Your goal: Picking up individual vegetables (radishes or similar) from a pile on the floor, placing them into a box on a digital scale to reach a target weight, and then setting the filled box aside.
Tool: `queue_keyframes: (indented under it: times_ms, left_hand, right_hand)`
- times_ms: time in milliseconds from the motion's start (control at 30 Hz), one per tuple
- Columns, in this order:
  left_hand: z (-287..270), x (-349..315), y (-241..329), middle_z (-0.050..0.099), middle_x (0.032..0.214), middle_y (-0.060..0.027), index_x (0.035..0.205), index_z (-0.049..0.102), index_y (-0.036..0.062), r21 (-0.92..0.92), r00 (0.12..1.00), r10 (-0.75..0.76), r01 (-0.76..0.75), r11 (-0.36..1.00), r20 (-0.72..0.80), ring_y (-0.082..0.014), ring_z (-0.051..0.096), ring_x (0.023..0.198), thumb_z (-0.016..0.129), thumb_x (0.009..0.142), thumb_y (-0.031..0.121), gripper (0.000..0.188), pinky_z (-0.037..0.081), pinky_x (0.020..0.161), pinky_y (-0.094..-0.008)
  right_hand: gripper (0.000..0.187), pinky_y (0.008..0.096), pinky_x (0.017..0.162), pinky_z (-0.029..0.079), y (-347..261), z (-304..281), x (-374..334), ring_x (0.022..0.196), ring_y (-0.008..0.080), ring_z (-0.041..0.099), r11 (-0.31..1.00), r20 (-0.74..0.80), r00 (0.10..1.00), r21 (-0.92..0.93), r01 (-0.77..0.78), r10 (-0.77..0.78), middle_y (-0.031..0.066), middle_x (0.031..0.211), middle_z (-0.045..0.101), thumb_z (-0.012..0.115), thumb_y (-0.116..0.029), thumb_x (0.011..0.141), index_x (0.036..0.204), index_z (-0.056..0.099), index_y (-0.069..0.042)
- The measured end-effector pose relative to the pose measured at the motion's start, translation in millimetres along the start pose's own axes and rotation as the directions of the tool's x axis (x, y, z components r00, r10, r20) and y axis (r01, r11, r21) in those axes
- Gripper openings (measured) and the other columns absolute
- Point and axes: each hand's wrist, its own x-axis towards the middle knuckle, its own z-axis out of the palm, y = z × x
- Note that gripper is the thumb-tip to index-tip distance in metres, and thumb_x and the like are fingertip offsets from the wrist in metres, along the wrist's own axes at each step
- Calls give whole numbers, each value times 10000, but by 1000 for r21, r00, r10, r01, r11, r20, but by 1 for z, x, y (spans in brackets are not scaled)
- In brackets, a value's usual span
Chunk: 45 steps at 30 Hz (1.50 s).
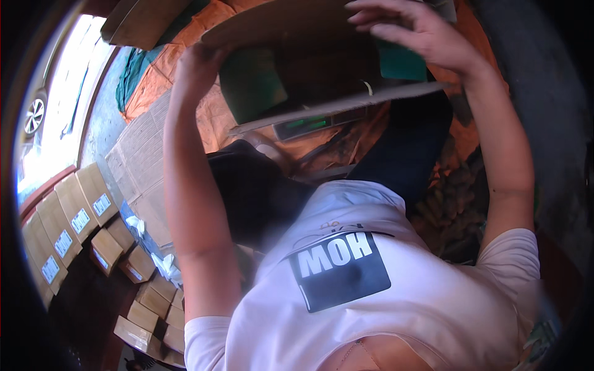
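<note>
In front of me is an open cardboard box [337, 102], its inside dark, with a green panel [252, 83] at its left and another green panel [402, 62] at its right. My left hand [199, 65] is at the box's far left edge, its fingers bent over the cardboard; the fingertips are partly hidden and blurred. Over the far right side hovers my right hand [402, 23], fingers stretched out and slightly apart, holding nothing. Below the near edge of the box, a scale [303, 127] with a lit green display is partly covered.
An orange tarp [213, 117] lies under the box. Flattened cardboard [139, 157] is on the left. Several closed cartons [77, 210] are stacked at the lower left. Elongated brownish produce [448, 207] is heaped at the right. Another carton [139, 25] stands at the far left.
</note>
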Motion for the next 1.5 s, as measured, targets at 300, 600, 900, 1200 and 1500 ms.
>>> queue_keyframes:
  times_ms: [300, 600, 900, 1200, 1500]
  left_hand:
    - [5, -20, -26, 607, 1247, -80, 1321, 536, 54, -469, 985, 168, -160, 869, -25, -202, 581, 1183, 676, 970, 328, 467, 462, 977, -313]
    - [-26, -21, -35, 512, 1462, -156, 1475, 453, 46, -353, 996, 68, -84, 932, -59, -309, 477, 1366, 499, 1027, 476, 622, 437, 1093, -468]
    - [-55, -33, -79, 597, 1398, -111, 1336, 632, 85, 102, 999, 35, -37, 994, 17, -299, 563, 1285, 555, 1012, 260, 377, 458, 1052, -394]
    - [-41, -52, -117, 648, 1291, -161, 1309, 618, -5, 116, 948, 260, -284, 952, 182, -273, 624, 1182, 610, 986, 243, 407, 483, 1003, -364]
    - [-38, -52, -102, 623, 1356, -138, 1299, 645, 19, 59, 995, 19, -24, 998, 98, -286, 600, 1229, 537, 1016, 252, 382, 493, 991, -371]
  right_hand:
    - [331, 339, 1016, 487, 85, 13, -274, 1124, 215, 655, 847, -706, 476, 488, -211, 525, 125, 1229, 672, 559, -147, 1020, 1332, 578, -40]
    - [316, 319, 947, 522, 238, 188, -407, 1071, 187, 657, 453, -414, 188, 771, -447, 891, 101, 1215, 668, 549, -113, 1015, 1319, 588, -39]
    - [306, 351, 876, 527, 374, 361, -437, 986, 218, 661, 458, -361, 296, 547, -701, 884, 124, 1132, 677, 532, -212, 1005, 1229, 627, -27]
    - [483, 410, 947, 495, 283, 376, -378, 1074, 292, 640, 461, -117, 486, 560, -688, 866, 168, 1196, 650, 436, -353, 1041, 1376, 501, -12]
    - [586, 415, 921, 507, 287, 400, -384, 1087, 269, 624, 305, 18, 362, 502, -809, 932, 125, 1293, 601, 539, -359, 992, 1484, 382, -83]
